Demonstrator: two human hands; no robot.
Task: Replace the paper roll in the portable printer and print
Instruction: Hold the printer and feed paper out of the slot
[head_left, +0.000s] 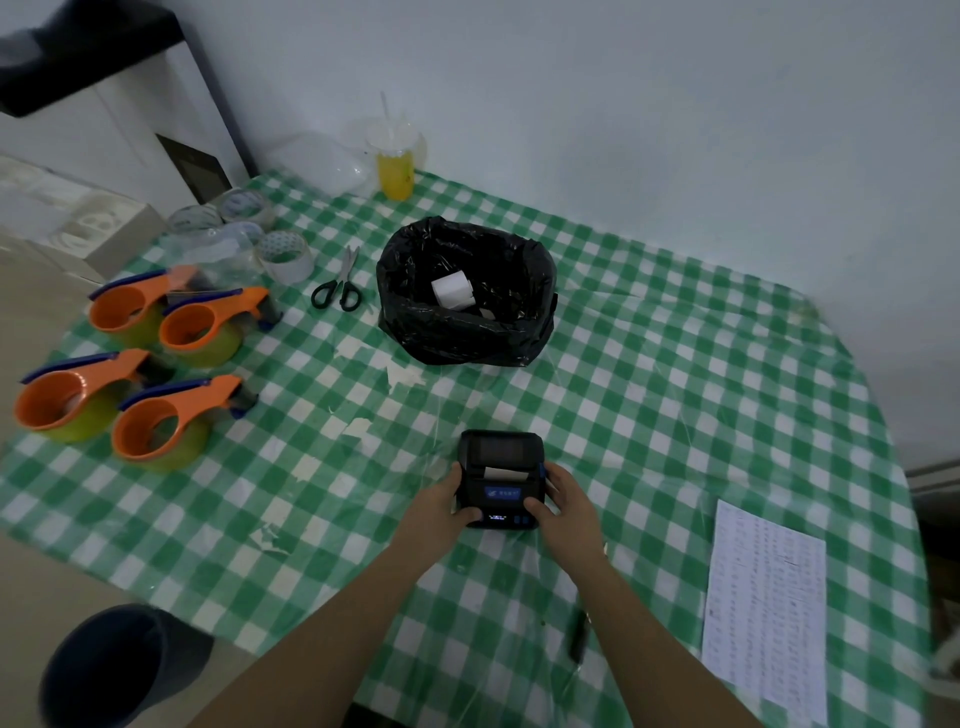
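Observation:
A small black portable printer (501, 470) rests on the green checked tablecloth (675, 395), lid shut, with a short white paper strip showing at its slot and a lit blue display. My left hand (444, 501) grips its left side, thumb on the front edge. My right hand (563, 501) grips its right side, thumb near the front buttons. A white paper roll (453, 291) lies inside the black-bag-lined bin (530, 270) farther back on the table.
Several orange tape dispensers (156, 384) and tape rolls (285, 254) sit at the left, with black-handled scissors (340, 283) beside the bin. A cup of yellow drink (396, 166) stands at the back. A printed sheet (763, 603) and a dark pen (578, 636) lie at the right front. A dark bucket (119, 665) stands below.

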